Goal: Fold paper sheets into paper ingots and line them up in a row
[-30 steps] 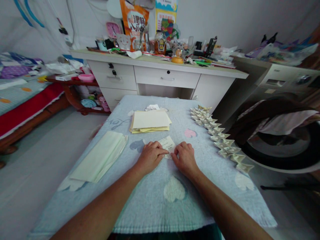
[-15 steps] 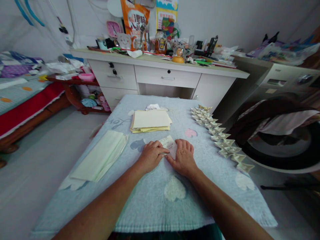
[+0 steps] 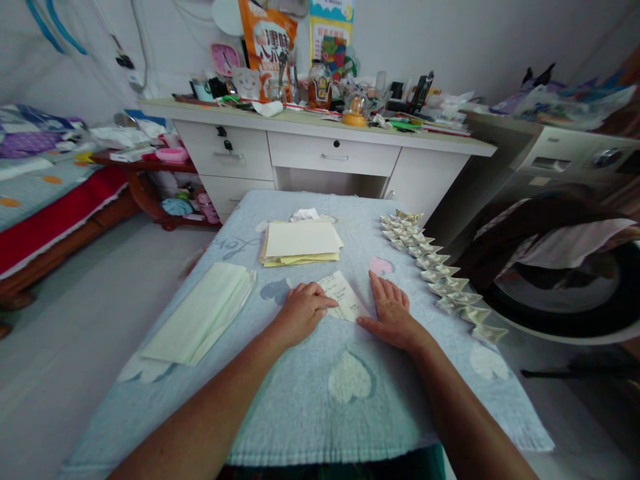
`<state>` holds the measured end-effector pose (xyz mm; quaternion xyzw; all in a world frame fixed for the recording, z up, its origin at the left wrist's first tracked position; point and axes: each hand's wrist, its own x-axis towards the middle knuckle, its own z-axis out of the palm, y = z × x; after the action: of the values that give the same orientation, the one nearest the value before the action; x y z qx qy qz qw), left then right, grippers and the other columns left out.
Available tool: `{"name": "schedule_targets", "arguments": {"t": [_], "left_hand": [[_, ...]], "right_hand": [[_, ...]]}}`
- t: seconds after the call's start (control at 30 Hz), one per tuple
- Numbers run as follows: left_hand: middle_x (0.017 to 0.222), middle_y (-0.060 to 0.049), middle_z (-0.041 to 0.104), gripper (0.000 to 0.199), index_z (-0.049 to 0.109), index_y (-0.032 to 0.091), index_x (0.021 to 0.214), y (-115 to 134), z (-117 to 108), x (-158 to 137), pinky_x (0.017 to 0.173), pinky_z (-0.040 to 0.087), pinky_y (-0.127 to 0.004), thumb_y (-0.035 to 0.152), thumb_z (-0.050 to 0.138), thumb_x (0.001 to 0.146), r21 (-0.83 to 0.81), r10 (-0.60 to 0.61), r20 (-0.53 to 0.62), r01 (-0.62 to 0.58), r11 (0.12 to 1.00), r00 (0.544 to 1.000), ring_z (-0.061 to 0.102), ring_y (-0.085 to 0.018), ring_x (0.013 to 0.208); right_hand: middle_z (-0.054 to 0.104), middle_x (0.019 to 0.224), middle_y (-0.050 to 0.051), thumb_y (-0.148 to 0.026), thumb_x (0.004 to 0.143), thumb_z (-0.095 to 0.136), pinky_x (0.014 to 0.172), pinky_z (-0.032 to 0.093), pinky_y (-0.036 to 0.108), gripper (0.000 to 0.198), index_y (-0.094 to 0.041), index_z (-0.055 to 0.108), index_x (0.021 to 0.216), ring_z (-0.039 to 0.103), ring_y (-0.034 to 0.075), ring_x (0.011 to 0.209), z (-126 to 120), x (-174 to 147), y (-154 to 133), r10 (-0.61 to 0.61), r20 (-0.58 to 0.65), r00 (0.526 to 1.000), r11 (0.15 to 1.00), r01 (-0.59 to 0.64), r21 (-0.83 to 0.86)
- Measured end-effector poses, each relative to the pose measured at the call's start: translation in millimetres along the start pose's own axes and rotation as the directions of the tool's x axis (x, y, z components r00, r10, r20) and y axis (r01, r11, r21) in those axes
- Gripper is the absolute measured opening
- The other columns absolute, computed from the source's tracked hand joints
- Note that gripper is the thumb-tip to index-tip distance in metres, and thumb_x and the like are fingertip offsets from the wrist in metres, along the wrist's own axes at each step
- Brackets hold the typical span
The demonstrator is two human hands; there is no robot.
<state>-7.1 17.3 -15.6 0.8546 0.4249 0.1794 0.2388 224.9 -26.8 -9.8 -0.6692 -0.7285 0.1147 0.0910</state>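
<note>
In the head view, a small printed paper slip is seen lying flat on the towel-covered surface, between the two hands. The left hand is laid on the slip's left edge, its grip loosely curled with fingertips pressed onto the paper, nothing being enclosed. The right hand is spread flat, its grip fully opened, palm down on the towel just right of the slip, the thumb touching the slip's near corner. Beyond the left hand, a stack of yellow sheets is found, with a crumpled white scrap behind it. Well to the left of the left hand, a pale green folded pile is laid. To the right of the right hand, a row of folded paper pieces is lined diagonally.
</note>
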Motion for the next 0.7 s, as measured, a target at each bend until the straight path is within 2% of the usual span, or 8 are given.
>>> {"name": "schedule_targets", "arguments": {"t": [0.1,0.2,0.3,0.37,0.47,0.53,0.63,0.7], "left_hand": [[0.099,-0.004,0.059,0.035,0.071,0.032,0.106,-1,0,0,0.088,0.037,-0.038,0.014,0.053,0.082,-0.007,0.005,-0.006,-0.005,1.000,1.000,0.050,-0.021,0.099],[0.099,-0.004,0.060,0.037,0.069,0.030,0.109,-1,0,0,0.089,0.038,-0.038,0.013,0.054,0.081,-0.018,0.012,-0.008,-0.013,1.000,1.000,0.051,-0.022,0.099],[0.099,-0.005,0.059,0.043,0.065,0.027,0.116,0,0,1,0.089,0.040,-0.038,0.011,0.055,0.077,-0.045,0.014,-0.044,-0.016,0.999,0.999,0.053,-0.022,0.098],[0.103,-0.005,0.058,0.048,0.063,0.025,0.117,1,0,1,0.091,0.040,-0.039,0.008,0.057,0.073,-0.037,0.004,-0.126,-0.009,0.999,0.992,0.052,-0.022,0.101],[0.116,-0.007,0.054,0.056,0.058,0.024,0.121,0,2,3,0.099,0.037,-0.042,0.009,0.060,0.067,-0.020,-0.026,-0.256,0.022,1.000,0.966,0.047,-0.025,0.113],[0.123,-0.008,0.052,0.056,0.054,0.022,0.125,-2,2,4,0.102,0.036,-0.044,0.014,0.062,0.070,-0.052,-0.046,-0.286,0.032,0.998,0.957,0.046,-0.027,0.118],[0.125,-0.010,0.052,0.050,0.050,0.018,0.128,-6,3,6,0.101,0.039,-0.041,0.019,0.057,0.078,-0.127,-0.052,-0.297,0.015,0.992,0.953,0.049,-0.024,0.116],[0.125,-0.011,0.053,0.050,0.048,0.017,0.129,-8,4,7,0.096,0.043,-0.038,0.019,0.055,0.080,-0.176,-0.068,-0.306,0.014,0.984,0.949,0.054,-0.022,0.108]], "right_hand": [[0.027,0.149,0.016,-0.041,0.074,0.061,0.108,0.019,0.053,0.097,-0.020,0.006,0.151,0.023,0.034,0.136,-5,0,8,-0.043,0.022,0.999,0.997,0.041,0.065],[0.031,0.146,0.015,-0.035,0.076,0.058,0.109,0.021,0.050,0.083,-0.017,0.019,0.147,0.025,0.031,0.135,-9,3,10,-0.120,-0.002,0.993,0.982,0.119,0.150],[0.039,0.139,0.015,-0.041,0.082,0.054,0.107,0.025,0.046,0.059,-0.016,0.042,0.134,0.031,0.029,0.131,-7,7,6,-0.156,-0.067,0.986,0.966,0.166,0.200],[0.044,0.134,0.015,-0.050,0.081,0.056,0.106,0.026,0.047,0.055,-0.016,0.050,0.124,0.035,0.029,0.126,-3,8,1,-0.155,-0.101,0.983,0.969,0.171,0.179],[0.046,0.130,0.014,-0.057,0.075,0.062,0.102,0.028,0.048,0.061,-0.017,0.052,0.120,0.038,0.031,0.122,2,10,-7,-0.173,-0.098,0.980,0.972,0.186,0.142],[0.047,0.128,0.014,-0.056,0.073,0.065,0.101,0.028,0.048,0.061,-0.018,0.053,0.119,0.039,0.031,0.120,4,10,-10,-0.185,-0.088,0.979,0.972,0.195,0.127],[0.046,0.129,0.013,-0.049,0.072,0.068,0.100,0.028,0.048,0.055,-0.019,0.052,0.116,0.038,0.031,0.120,2,9,-13,-0.190,-0.088,0.978,0.970,0.201,0.136],[0.048,0.127,0.011,-0.041,0.072,0.069,0.100,0.028,0.046,0.050,-0.021,0.050,0.114,0.039,0.029,0.119,0,8,-15,-0.202,-0.100,0.974,0.960,0.218,0.175]]}}
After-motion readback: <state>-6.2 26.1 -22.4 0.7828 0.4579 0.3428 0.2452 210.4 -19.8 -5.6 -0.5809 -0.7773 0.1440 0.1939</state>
